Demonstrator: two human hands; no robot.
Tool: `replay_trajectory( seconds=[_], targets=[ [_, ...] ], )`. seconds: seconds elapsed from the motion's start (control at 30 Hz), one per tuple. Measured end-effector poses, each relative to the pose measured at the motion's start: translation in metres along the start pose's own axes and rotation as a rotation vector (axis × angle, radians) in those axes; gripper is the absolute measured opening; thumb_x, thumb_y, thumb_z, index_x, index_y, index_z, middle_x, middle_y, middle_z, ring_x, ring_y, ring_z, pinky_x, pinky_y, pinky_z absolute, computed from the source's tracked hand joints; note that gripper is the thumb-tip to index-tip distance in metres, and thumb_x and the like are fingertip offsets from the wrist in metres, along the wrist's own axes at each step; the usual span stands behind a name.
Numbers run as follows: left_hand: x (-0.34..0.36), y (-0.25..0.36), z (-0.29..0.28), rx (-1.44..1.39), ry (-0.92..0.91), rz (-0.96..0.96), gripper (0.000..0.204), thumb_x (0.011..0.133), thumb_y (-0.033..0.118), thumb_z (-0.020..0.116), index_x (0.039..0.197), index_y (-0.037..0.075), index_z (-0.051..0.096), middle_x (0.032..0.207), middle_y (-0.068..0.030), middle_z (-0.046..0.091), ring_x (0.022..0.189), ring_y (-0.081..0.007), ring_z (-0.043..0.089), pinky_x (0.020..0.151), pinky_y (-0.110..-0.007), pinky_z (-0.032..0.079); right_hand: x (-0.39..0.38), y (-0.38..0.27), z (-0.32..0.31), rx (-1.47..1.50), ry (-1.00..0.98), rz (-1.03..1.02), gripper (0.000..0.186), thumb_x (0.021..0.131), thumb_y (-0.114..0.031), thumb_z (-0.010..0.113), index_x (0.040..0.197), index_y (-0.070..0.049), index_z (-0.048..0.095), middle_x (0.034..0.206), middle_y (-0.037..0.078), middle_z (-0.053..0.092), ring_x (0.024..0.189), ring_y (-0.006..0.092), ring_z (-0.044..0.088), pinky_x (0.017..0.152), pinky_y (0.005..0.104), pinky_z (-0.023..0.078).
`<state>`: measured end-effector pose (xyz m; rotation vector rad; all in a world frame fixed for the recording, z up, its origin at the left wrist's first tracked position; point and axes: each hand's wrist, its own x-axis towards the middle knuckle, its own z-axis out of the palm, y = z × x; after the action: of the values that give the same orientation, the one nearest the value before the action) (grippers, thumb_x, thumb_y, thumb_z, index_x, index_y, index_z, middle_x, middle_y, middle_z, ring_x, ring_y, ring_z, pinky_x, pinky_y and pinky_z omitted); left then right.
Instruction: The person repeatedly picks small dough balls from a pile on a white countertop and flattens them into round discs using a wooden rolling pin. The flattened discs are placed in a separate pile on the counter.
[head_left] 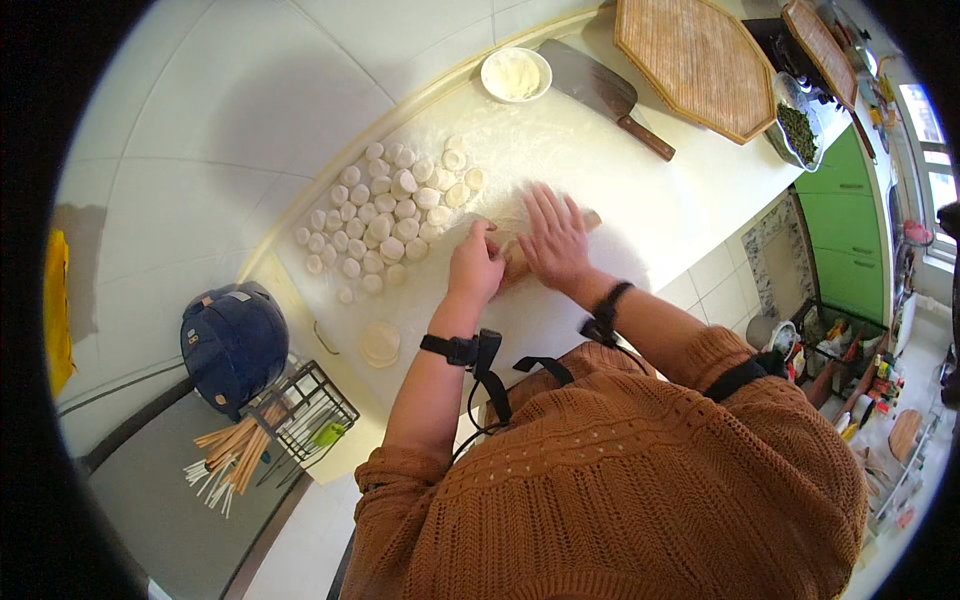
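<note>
My right hand (556, 238) lies flat with fingers stretched out over a wooden rolling pin (592, 219), whose end shows past the fingers. Close beside it, my left hand (476, 265) is closed, its fingers curled down near a pale bit of dough wrapper (509, 245). Most of that wrapper is hidden by the hands. To the left, several floured dough pieces (381, 228), small flattened rounds, are spread over the white worktop (640, 200). Nearer me, left of my left forearm, rests a short stack of rolled wrappers (380, 344).
A white bowl of flour (516, 75) stands at the back beside a cleaver (610, 98). An octagonal woven tray (697, 62) lies at the far right, near a bowl of chopped greens (797, 134). Left are a blue appliance (234, 344) and a chopstick rack (305, 408).
</note>
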<state>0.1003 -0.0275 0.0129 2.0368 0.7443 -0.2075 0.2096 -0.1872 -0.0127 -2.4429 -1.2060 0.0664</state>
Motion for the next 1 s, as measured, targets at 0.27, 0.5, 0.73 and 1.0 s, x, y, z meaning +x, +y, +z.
replay_trajectory(
  seconds=[0.27, 0.5, 0.73, 1.0],
  targets=[
    [-0.042, -0.036, -0.004, -0.311, 0.424, 0.015, 0.057, 0.096, -0.006, 0.072, 0.149, 0.007, 0.055, 0.105, -0.0125, 0.074, 0.096, -0.0234, 0.073, 0.088, -0.036, 0.061, -0.089, 0.083, -0.036, -0.149, -0.255, -0.472, 0.046, 0.099, -0.021, 0.068, 0.145, -0.021, 0.067, 0.137, 0.007, 0.062, 0.129, 0.028, 0.058, 0.115, 0.0515, 0.043],
    [-0.079, -0.1, -0.04, -0.485, 0.461, -0.142, 0.055, 0.1, -0.001, 0.074, 0.151, 0.003, 0.054, 0.116, -0.0131, 0.077, 0.101, -0.0171, 0.072, 0.093, -0.03, 0.058, -0.033, 0.065, -0.026, -0.027, 0.027, 0.059, 0.036, 0.098, -0.021, 0.068, 0.133, -0.014, 0.072, 0.129, 0.009, 0.065, 0.122, 0.0311, 0.06, 0.108, 0.0533, 0.045],
    [-0.099, -0.101, -0.032, -0.63, 0.491, -0.148, 0.05, 0.101, 0.002, 0.075, 0.147, 0.003, 0.057, 0.111, -0.0124, 0.075, 0.1, -0.0171, 0.072, 0.092, -0.031, 0.058, -0.087, 0.025, -0.026, -0.035, -0.168, -0.436, 0.043, 0.092, -0.018, 0.068, 0.134, -0.02, 0.072, 0.127, 0.004, 0.062, 0.123, 0.0268, 0.059, 0.11, 0.0503, 0.042],
    [-0.084, -0.078, 0.006, -0.797, 0.233, -0.188, 0.048, 0.1, 0.001, 0.075, 0.144, 0.0, 0.057, 0.109, -0.0144, 0.076, 0.097, -0.0198, 0.075, 0.088, -0.035, 0.064, -0.112, 0.042, -0.056, 0.007, -0.231, -0.39, 0.052, 0.099, -0.028, 0.067, 0.151, -0.023, 0.065, 0.157, 0.007, 0.055, 0.152, 0.0299, 0.047, 0.128, 0.0556, 0.028]
  ],
)
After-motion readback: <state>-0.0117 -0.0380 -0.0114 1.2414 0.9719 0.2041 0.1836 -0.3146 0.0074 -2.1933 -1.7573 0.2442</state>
